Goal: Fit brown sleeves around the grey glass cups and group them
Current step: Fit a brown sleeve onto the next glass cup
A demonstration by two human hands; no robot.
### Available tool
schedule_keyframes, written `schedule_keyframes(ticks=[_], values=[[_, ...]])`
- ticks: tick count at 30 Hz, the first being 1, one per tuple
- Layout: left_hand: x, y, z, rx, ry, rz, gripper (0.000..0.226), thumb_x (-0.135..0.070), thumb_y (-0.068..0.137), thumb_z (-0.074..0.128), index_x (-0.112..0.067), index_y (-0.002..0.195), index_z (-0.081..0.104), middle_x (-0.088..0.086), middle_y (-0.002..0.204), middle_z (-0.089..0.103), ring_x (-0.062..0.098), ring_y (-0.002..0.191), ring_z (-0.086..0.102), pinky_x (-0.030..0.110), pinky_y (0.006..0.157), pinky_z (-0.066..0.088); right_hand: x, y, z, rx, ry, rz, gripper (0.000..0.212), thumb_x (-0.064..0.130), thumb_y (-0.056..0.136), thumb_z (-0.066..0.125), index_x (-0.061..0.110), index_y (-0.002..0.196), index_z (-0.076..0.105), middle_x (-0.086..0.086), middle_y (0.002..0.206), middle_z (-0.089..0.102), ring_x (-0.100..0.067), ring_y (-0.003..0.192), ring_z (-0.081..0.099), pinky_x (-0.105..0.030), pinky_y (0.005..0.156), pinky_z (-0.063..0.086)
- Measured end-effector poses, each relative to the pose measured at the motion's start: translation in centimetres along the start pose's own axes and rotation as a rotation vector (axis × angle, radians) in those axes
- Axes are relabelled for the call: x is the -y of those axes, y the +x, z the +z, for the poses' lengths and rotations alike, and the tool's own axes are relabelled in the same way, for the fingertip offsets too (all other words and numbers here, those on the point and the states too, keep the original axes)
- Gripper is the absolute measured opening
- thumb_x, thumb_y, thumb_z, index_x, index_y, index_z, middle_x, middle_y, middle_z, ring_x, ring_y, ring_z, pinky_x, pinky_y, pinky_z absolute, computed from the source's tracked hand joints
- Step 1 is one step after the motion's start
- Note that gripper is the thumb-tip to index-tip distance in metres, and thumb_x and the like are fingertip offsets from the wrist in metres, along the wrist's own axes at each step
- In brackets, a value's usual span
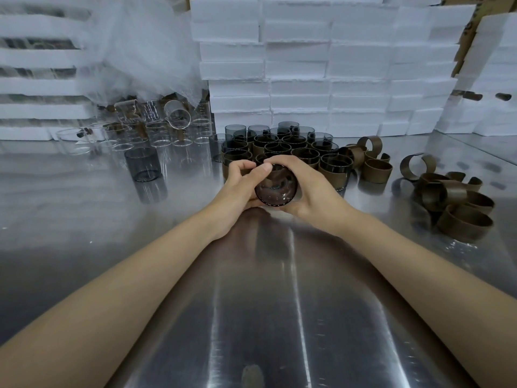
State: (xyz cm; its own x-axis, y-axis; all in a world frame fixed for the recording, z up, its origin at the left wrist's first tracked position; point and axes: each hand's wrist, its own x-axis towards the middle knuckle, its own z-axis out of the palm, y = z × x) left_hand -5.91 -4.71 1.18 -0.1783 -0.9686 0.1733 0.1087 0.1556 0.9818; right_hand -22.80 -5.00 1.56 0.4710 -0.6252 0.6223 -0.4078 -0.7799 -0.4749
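Note:
Both hands hold one grey glass cup [275,189] tipped on its side, its round base facing me, above the steel table. My left hand [240,186] grips its left side with the thumb over the top rim. My right hand [305,186] curls round its right side, where a brown sleeve may sit, hidden by the fingers. Just behind stands a group of sleeved grey cups [291,149]. One bare grey cup [143,166] stands alone to the left. Loose brown sleeves lie in a pile [453,203] at the right and another pile [369,158] beside the group.
Clear glass cups [156,130] crowd the back left under a sheet of bubble wrap [145,51]. White foam boxes [321,65] are stacked along the back. The steel table [265,303] reaches toward me between my forearms.

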Motion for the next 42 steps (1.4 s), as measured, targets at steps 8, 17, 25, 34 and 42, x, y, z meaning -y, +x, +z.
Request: schedule_keyframes(ticks=[8, 17, 25, 34, 42], values=[[-0.1, -0.6, 0.2, 0.025, 0.205, 0.025, 0.055, -0.041, 0.073, 0.079, -0.024, 0.108, 0.039, 0.0, 0.098, 0.063, -0.001, 0.081, 0.063, 0.016, 0.074, 0.049, 0.2, -0.2, 0.3, 0.039, -0.111, -0.074, 0.057, 0.001, 0.078, 0.073, 0.008, 0.132, 0.055, 0.0, 0.127, 0.057, -0.012, 0.122, 0.052, -0.027, 0.105, 0.041], [0.1, -0.7, 0.4, -0.011, 0.43, 0.093, 0.065, -0.03, 0.072, 0.086, -0.025, 0.117, 0.039, -0.009, 0.109, 0.055, -0.006, 0.096, 0.056, 0.005, 0.075, 0.045, 0.3, -0.1, 0.2, 0.055, -0.04, 0.082, 0.072, 0.006, 0.068, 0.082, 0.02, 0.134, 0.056, 0.008, 0.127, 0.06, -0.003, 0.118, 0.054, -0.022, 0.101, 0.044], [0.5, -0.5, 0.2, 0.044, 0.402, 0.107, 0.061, -0.023, 0.071, 0.085, -0.025, 0.118, 0.045, -0.012, 0.109, 0.061, -0.01, 0.092, 0.062, 0.017, 0.087, 0.048, -0.2, -0.1, 0.1, 0.007, 0.199, 0.248, 0.065, 0.005, 0.063, 0.087, 0.022, 0.121, 0.062, 0.007, 0.11, 0.068, -0.01, 0.104, 0.064, -0.036, 0.095, 0.051], [0.1, -0.8, 0.3, 0.061, 0.309, 0.115, 0.054, -0.03, 0.068, 0.075, -0.027, 0.12, 0.058, 0.0, 0.119, 0.066, 0.025, 0.104, 0.067, 0.043, 0.096, 0.053, -1.2, -0.2, -0.1, -0.042, 0.374, 0.326, 0.066, -0.004, 0.061, 0.087, 0.016, 0.118, 0.062, -0.002, 0.109, 0.07, -0.01, 0.098, 0.066, -0.024, 0.089, 0.052], [0.0, -0.6, 0.0, 0.116, 0.162, 0.11, 0.035, -0.004, 0.098, 0.047, -0.025, 0.121, 0.063, 0.001, 0.099, 0.074, 0.018, 0.081, 0.072, 0.021, 0.074, 0.056, -1.6, -0.2, -0.2, -0.052, 0.42, 0.322, 0.066, -0.006, 0.059, 0.086, 0.024, 0.113, 0.062, 0.012, 0.103, 0.069, -0.007, 0.099, 0.065, -0.021, 0.089, 0.049]])
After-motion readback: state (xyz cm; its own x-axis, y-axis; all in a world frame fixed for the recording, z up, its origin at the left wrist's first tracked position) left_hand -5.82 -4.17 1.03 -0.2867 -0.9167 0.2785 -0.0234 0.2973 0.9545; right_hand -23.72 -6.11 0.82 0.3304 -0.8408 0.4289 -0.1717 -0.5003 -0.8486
